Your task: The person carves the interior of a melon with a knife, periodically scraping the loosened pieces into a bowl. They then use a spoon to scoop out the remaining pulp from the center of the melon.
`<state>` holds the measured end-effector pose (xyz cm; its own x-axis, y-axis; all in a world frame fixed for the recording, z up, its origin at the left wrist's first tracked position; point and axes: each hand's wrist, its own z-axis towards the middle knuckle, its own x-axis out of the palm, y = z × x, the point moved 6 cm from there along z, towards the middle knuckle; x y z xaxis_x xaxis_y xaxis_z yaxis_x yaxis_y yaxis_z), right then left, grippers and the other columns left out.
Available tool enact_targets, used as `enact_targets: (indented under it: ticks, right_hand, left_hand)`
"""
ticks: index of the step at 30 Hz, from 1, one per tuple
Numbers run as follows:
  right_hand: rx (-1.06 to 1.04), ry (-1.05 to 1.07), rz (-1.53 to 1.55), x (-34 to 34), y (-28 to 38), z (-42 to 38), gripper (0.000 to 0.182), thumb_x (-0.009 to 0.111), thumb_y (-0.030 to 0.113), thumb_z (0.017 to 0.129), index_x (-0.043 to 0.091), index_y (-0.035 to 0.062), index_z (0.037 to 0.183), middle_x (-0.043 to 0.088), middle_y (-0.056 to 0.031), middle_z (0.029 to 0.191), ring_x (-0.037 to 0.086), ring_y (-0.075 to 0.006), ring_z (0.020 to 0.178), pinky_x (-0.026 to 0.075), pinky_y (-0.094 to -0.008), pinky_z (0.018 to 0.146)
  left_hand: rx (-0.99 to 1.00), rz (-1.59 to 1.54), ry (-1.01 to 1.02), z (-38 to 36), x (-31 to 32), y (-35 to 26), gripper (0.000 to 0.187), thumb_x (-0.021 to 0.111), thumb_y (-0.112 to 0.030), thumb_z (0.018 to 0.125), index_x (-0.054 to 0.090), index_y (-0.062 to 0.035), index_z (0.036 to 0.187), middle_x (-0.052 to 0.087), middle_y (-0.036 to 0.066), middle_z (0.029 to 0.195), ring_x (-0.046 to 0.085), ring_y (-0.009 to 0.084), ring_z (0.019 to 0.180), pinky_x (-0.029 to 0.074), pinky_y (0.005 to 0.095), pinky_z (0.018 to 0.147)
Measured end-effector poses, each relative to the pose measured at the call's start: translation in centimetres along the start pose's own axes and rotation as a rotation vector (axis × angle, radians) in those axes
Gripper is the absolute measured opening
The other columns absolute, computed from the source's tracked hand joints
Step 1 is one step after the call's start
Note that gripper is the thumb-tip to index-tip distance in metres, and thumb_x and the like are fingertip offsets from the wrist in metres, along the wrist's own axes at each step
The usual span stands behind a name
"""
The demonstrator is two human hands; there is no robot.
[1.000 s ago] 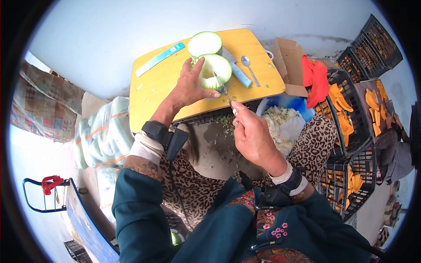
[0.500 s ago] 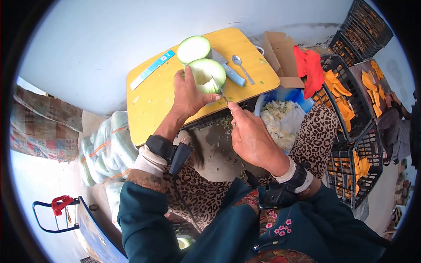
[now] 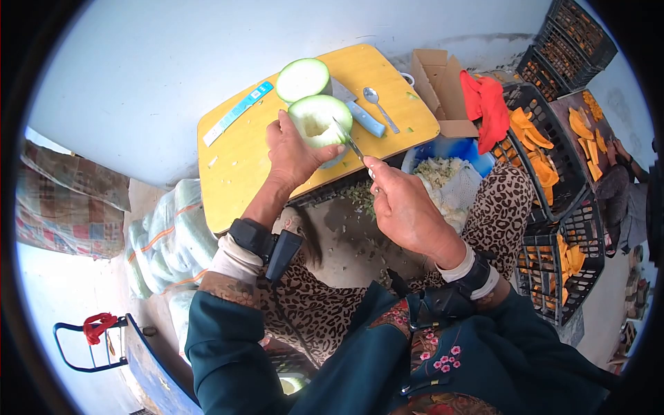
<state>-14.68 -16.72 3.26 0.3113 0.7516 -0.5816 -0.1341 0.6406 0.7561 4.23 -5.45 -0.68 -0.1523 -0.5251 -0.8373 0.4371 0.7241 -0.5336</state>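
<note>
My left hand [image 3: 296,149] is wrapped round the near side of a hollowed half of winter melon [image 3: 328,111], its pale flesh facing up and a hollow in the middle. In my right hand [image 3: 413,211] is a thin metal knife [image 3: 355,146]. Its tip reaches the melon's cut face near the right rim; most of the handle is hidden in my fist. Just behind stands another pale, cut melon half [image 3: 303,77]. Beside them on the yellow table [image 3: 242,173] lie a blue-handled knife [image 3: 366,119], a spoon [image 3: 380,108] and a blue-and-white strip [image 3: 238,113].
Below the table's right edge is a blue tub [image 3: 477,158] holding pale scraps. A cardboard box [image 3: 439,90], a red cloth [image 3: 484,111] and black crates [image 3: 570,187] with orange slices stand at right. Another person's hand [image 3: 620,155] shows at far right. Wrapped bundles [image 3: 166,235] lie at left.
The melon half looks more upturned, showing more of its hollow. My right hand has moved slightly down and right, and more of the knife blade shows.
</note>
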Motion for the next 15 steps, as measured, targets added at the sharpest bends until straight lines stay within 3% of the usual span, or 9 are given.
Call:
enact_targets:
  ticks: [3, 9, 15]
  right_hand:
    - [0.027, -0.018, -0.082, 0.3, 0.0, -0.2, 0.047, 0.049, -0.007, 0.082, 0.047, -0.0093, 0.129, 0.06, -0.0237, 0.09, 0.061, -0.0394, 0.083, 0.049, -0.0429, 0.074]
    - [0.051, 0.013, -0.184, 0.9, 0.8, -0.7, 0.054, 0.051, -0.006, 0.08, 0.042, -0.0086, 0.133, 0.056, -0.0235, 0.09, 0.056, -0.0417, 0.081, 0.046, -0.0474, 0.072]
    - [0.033, 0.031, -0.214, 1.3, 0.8, -0.6, 0.057, 0.057, 0.001, 0.081, 0.04, -0.01, 0.134, 0.056, -0.024, 0.094, 0.061, -0.0415, 0.083, 0.051, -0.0461, 0.072]
  left_hand:
    - [-0.014, -0.01, 0.002, 0.0, 0.0, 0.1, 0.13, 0.088, -0.05, 0.055, 0.013, 0.0076, 0.144, 0.029, 0.026, 0.138, 0.035, 0.0398, 0.128, 0.036, 0.046, 0.106]
    - [-0.02, -0.063, 0.035, 0.1, -0.3, 0.3, 0.129, 0.088, -0.048, 0.055, 0.012, 0.0106, 0.142, 0.027, 0.027, 0.136, 0.035, 0.0397, 0.127, 0.037, 0.0424, 0.107]
    - [0.076, -0.162, 0.039, 0.4, -0.3, 0.1, 0.11, 0.088, -0.042, 0.059, 0.022, 0.009, 0.131, 0.03, 0.026, 0.13, 0.036, 0.0383, 0.124, 0.039, 0.042, 0.105]
